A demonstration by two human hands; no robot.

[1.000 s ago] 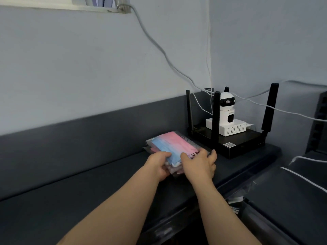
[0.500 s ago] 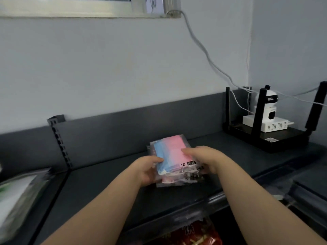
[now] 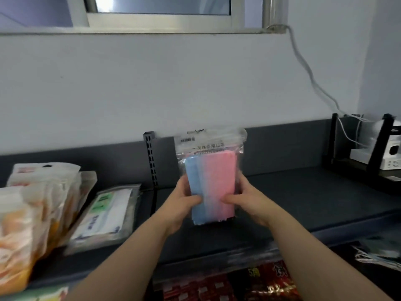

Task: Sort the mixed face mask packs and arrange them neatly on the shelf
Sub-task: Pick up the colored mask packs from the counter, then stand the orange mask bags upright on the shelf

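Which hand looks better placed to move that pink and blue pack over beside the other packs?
Probably the left hand: it grips the pink-blue pack on the side facing the other packs; the right hand would cross over.

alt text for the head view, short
The left hand and right hand grip a clear pack of blue and pink face masks upright at a dark shelf. At left lie more packs; a white camera stands far right.

Forearms stretched forward, left grip and right grip clasping mask pack sides; thumbs in front
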